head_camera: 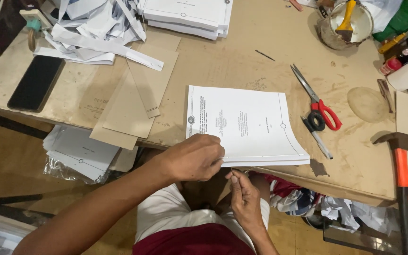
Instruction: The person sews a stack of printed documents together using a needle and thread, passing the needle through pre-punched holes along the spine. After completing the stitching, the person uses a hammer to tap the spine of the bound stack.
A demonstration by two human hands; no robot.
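A thick stack of white printed pages [244,125] was laid on a worn brown worktable [242,56], its near edge pushed out just past the table's front edge, apparently so that this edge could be reached from below and in front. The left hand [192,158] was pressed down on the near left corner of the stack, fingers curled over the edge, seemingly to keep the sheets squared and still. The right hand [244,196] was held just beneath that edge, thumb and fingertips pinched narrowly together; something fine, perhaps a thread or needle, may have been gripped there, but it was too small to be made out. Red-handled scissors [318,106] were lying just right of the stack, and an orange-handled hammer [402,174] further right. Cardboard strips [135,101] were spread to the left, near a black phone [36,82] and a heap of paper offcuts [95,28].
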